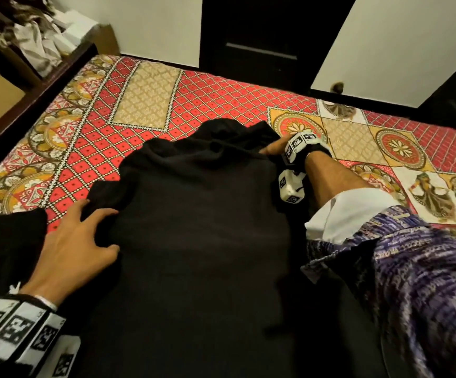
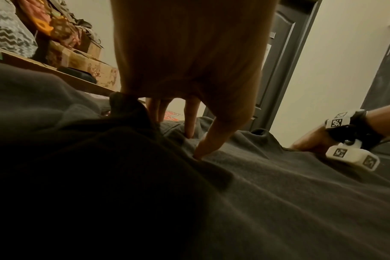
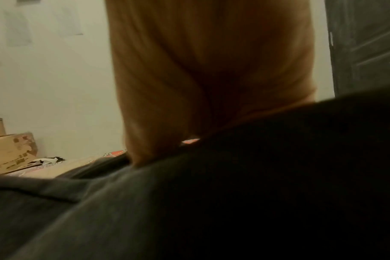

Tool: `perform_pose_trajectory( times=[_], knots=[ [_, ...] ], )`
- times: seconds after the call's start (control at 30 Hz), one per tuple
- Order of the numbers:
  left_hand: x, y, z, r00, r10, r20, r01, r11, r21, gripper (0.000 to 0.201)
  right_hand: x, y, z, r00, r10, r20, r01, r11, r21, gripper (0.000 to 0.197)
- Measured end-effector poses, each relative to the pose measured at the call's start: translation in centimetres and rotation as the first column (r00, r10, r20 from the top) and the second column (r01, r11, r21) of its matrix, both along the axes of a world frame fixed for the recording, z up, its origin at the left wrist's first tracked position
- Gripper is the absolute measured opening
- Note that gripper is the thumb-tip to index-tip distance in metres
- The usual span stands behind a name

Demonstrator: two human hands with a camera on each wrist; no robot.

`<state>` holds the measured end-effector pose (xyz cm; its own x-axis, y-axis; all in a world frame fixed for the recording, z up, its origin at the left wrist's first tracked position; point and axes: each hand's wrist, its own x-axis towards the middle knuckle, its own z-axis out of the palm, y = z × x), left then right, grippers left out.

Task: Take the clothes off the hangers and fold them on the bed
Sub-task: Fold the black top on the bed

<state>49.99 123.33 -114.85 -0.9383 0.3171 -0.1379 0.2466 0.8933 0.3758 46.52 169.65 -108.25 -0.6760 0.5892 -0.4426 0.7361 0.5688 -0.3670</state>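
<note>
A black garment (image 1: 199,227) lies spread flat on the bed's red patterned cover (image 1: 207,96), collar end away from me. My left hand (image 1: 79,236) rests on its left edge near a sleeve, fingers spread, fingertips (image 2: 198,151) pressing into the cloth (image 2: 278,193). My right hand (image 1: 273,150) is at the garment's far right shoulder and grips the cloth there; it also shows low at the right in the left wrist view (image 2: 305,146). In the right wrist view the dark fabric (image 3: 234,193) rises in front of the palm (image 3: 200,88) and hides the fingers. No hanger is in view.
A dark wooden bed frame (image 1: 30,96) runs along the left side, with cardboard boxes and crumpled clutter (image 1: 38,36) behind it. A dark door (image 1: 262,36) and a white panel (image 1: 384,45) stand beyond the bed's far edge. Bare bedspread (image 1: 398,148) shows to the right.
</note>
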Motion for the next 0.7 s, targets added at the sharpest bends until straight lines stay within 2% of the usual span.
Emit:
perform_pose_trajectory(
  times=[0.07,0.13,0.2,0.23,0.3,0.4,0.43,0.47,0.5,0.53,0.6,0.63,0.7],
  knots=[
    [0.1,0.4,0.6,1.0,0.006,0.007,-0.006,1.0,0.011,0.071,-0.7,0.3,-0.7,0.999,-0.009,-0.033,0.009,1.0,-0.017,0.045],
    [0.0,0.5,0.9,1.0,0.006,0.015,-0.007,1.0,0.009,0.073,-2.0,0.3,-0.7,0.991,-0.06,-0.117,0.054,0.997,-0.06,0.044],
    [0.0,0.5,0.9,1.0,-0.001,0.018,0.001,1.0,-0.005,0.077,-3.9,0.5,0.3,0.951,-0.158,-0.267,0.104,0.973,-0.207,0.044],
    [0.1,0.5,0.9,1.0,-0.01,0.022,0.011,1.0,-0.009,0.077,-5.1,0.7,1.4,0.909,-0.211,-0.36,0.112,0.954,-0.277,0.043],
    [0.1,0.3,0.9,0.999,-0.012,0.039,0.012,1.0,-0.01,0.073,-7.4,0.5,4.7,0.789,-0.272,-0.551,0.108,0.944,-0.311,0.039],
    [0.1,0.3,0.6,0.999,-0.013,0.036,0.014,1.0,-0.028,0.071,-10.9,0.5,10.3,0.554,-0.243,-0.796,0.094,0.969,-0.23,0.029],
    [0.1,0.3,0.6,0.999,-0.013,0.032,0.014,1.0,-0.027,0.071,-11.7,0.5,11.8,0.533,-0.207,-0.821,0.078,0.977,-0.196,0.029],
    [0.1,0.3,0.6,0.999,-0.01,0.034,0.011,1.0,-0.024,0.072,-12.5,0.4,12.9,0.536,-0.168,-0.828,0.052,0.985,-0.166,0.029],
    [0.1,0.3,0.7,0.999,-0.008,0.037,0.009,1.0,-0.02,0.072,-13.0,0.3,13.7,0.573,-0.122,-0.81,0.019,0.991,-0.135,0.028],
    [0.0,0.3,0.8,0.999,-0.003,0.045,0.004,1.0,-0.016,0.072,-12.9,-0.2,14.2,0.647,-0.045,-0.761,-0.007,0.998,-0.065,0.025],
    [-0.1,0.3,0.8,0.998,0.017,0.055,-0.018,1.0,0.014,0.07,-11.9,-1.1,13.4,0.822,0.172,-0.543,-0.107,0.983,0.15,0.025],
    [-0.1,0.3,0.7,0.998,0.034,0.055,-0.036,0.998,0.042,0.069,-11.1,-1.7,12.5,0.875,0.238,-0.422,-0.161,0.964,0.211,0.034],
    [-0.1,0.3,0.6,0.996,0.079,0.046,-0.084,0.99,0.117,0.065,-8.6,-2.9,10.4,0.904,0.307,-0.297,-0.23,0.936,0.267,0.057]
  ],
)
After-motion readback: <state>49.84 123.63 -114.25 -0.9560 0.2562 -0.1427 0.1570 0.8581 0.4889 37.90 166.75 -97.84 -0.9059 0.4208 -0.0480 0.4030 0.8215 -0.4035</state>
